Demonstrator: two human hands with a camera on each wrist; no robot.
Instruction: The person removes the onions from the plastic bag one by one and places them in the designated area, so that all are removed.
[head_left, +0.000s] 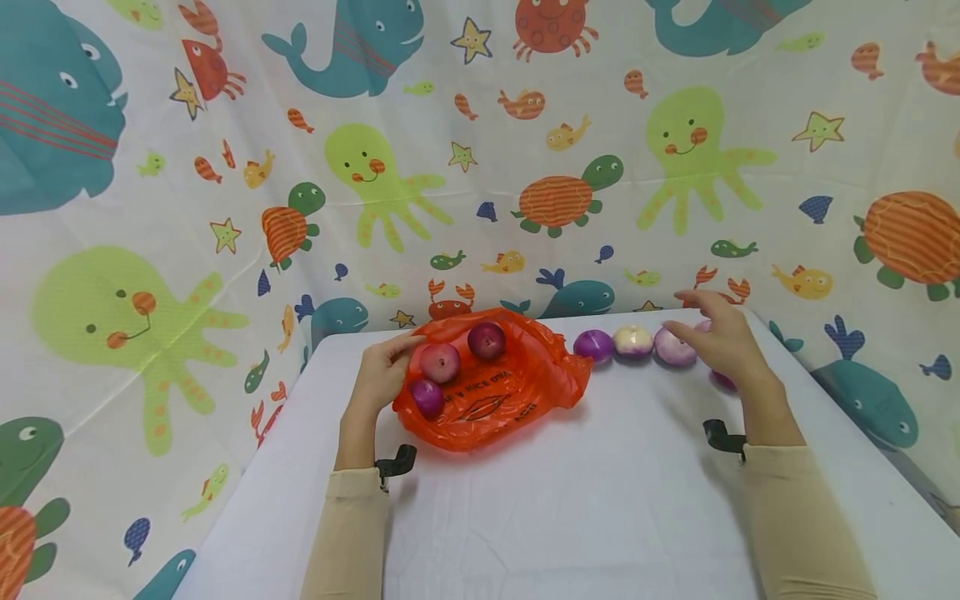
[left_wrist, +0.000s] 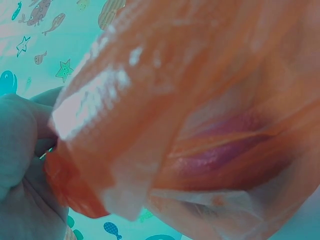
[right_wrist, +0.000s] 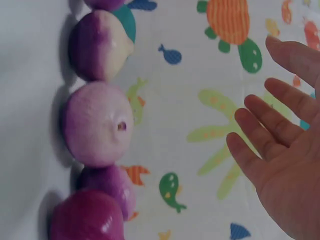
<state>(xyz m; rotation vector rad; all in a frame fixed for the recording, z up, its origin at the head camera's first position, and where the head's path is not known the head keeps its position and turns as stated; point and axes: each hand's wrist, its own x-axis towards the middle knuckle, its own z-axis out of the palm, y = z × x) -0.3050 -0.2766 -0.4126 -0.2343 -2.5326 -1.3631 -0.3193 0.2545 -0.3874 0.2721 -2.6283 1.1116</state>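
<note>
A red plastic bag (head_left: 536, 367) with black print lies spread on the table. Three purple onions sit at its left side, among them a dark one (head_left: 487, 341) and a paler one (head_left: 439, 363). My left hand (head_left: 380, 375) pinches the bag's left edge between thumb and fingers; in the left wrist view the thin plastic (left_wrist: 125, 100) covers much of the picture, an onion (left_wrist: 220, 150) showing through. Over the right end of a row of onions hovers my right hand (head_left: 726, 337), fingers spread and palm bare. The row includes a pale onion (right_wrist: 97, 125) and a purple-and-white one (right_wrist: 100, 46).
The white-covered table (head_left: 570, 500) reaches back to a hanging sheet (head_left: 480, 233) printed with sea animals. The onion row, with a purple onion (head_left: 594, 346) at its left end, stands along the back edge, right beside the bag.
</note>
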